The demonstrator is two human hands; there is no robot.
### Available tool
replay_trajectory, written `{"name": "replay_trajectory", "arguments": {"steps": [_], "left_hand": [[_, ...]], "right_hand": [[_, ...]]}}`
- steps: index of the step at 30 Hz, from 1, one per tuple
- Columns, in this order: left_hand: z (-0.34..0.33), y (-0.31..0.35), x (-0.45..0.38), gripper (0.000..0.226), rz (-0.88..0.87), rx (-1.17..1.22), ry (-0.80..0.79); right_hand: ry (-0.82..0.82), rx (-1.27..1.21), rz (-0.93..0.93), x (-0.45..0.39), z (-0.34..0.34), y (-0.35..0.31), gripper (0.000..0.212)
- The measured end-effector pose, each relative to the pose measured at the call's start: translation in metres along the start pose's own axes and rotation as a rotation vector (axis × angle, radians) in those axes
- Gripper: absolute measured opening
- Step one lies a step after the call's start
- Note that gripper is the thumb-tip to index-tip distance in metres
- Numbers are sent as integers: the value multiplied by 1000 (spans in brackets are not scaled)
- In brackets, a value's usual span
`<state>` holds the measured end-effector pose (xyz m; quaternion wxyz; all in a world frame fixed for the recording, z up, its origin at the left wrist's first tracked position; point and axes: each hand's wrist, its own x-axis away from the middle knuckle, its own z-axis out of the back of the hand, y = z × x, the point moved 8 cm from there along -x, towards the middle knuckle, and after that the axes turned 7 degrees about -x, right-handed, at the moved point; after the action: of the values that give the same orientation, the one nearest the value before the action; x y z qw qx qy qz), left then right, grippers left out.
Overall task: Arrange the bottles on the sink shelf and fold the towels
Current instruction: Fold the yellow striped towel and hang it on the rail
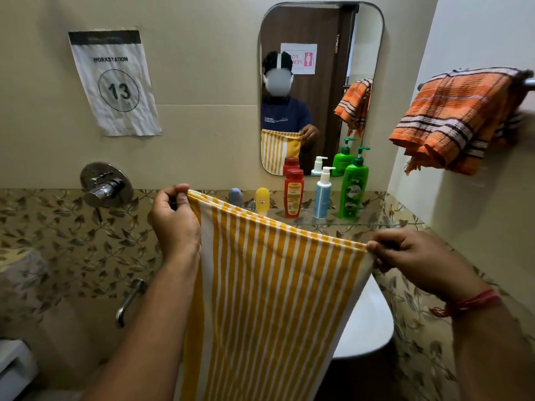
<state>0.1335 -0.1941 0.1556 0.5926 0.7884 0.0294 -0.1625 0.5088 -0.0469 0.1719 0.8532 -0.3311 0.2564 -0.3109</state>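
While a yellow-and-white striped towel [275, 299] hangs full length in front of a white sink [367, 322], a person stretches its top edge taut between two hands, apparently to square the cloth before folding it. The left hand [173, 221] is raised at the higher corner, fingers curled and pinched shut on the hem with the back of the hand toward the camera; the right hand [417, 256], lower and nearer the wall, pinches the opposite corner, its wrist bearing a red thread band [474, 302]. Both forearms reach forward, so the edge slopes down from left to right. Behind the towel, on a glass shelf [376, 222] under the mirror [321, 88], five bottles stand upright in a row that rises in height: a small grey one [236, 197], a yellow one [262, 200], a red bottle [294, 193], a white-and-blue pump bottle [322, 195] and a tall green pump bottle [353, 189], suggesting the arranging part of the job is largely done. An orange checked towel [457, 117] is draped loosely over the rail [529, 81] on the right-hand wall; whether it is folded cannot be told from this angle. A paper sign [114, 82] reading "Workstation 13" is taped to the tiles above a chrome tap [105, 185].
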Motion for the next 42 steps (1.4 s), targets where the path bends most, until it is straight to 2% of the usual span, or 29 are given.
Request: {"name": "replay_trajectory", "arguments": {"steps": [2, 3, 7, 11, 13, 15, 17, 20, 22, 26, 28, 31, 35, 38, 42], "left_hand": [[-2, 4, 3, 30, -9, 18, 8], [-2, 6, 3, 30, -9, 31, 19], [-6, 20, 1, 31, -28, 64, 30], [-16, 37, 4, 32, -90, 96, 12], [-20, 44, 5, 32, -107, 110, 9], [-24, 50, 6, 33, -127, 122, 6], [-27, 56, 6, 34, -146, 123, 3], [-30, 60, 4, 35, -150, 132, 6], [-30, 61, 2, 35, -151, 136, 2], [-31, 51, 2, 32, -150, 75, -30], [-34, 41, 3, 30, -124, 35, -50], [-33, 32, 3, 30, -85, 11, -32], [-32, 25, 1, 28, -43, -22, -14], [-34, 20, 2, 27, -40, -37, -28], [-39, 26, 2, 25, -65, -46, -44]], "right_hand": [[-27, 95, 31, 0, -7, -3, 19], [-43, 33, 25, 1, -12, -1, 19], [-36, -594, -85, 9, -29, 14, 28], [16, -753, -47, 15, -37, 22, 24], [-27, -699, -19, 17, -42, 23, 15], [-77, -567, 32, 18, -50, 20, 15], [-47, -437, 125, 18, -53, 13, 14], [-4, -215, 262, 19, -55, 3, 26], [-70, -191, 219, 20, -59, 7, 32], [-294, 64, 57, 22, -58, 25, 17], [-172, 143, 58, 18, -35, 21, 23], [139, -71, 130, 10, 8, 7, 30], [307, -515, 202, -6, 32, 10, 15], [450, -621, 231, -17, 50, 19, 9], [538, -652, 275, -27, 67, 16, 18]]}}
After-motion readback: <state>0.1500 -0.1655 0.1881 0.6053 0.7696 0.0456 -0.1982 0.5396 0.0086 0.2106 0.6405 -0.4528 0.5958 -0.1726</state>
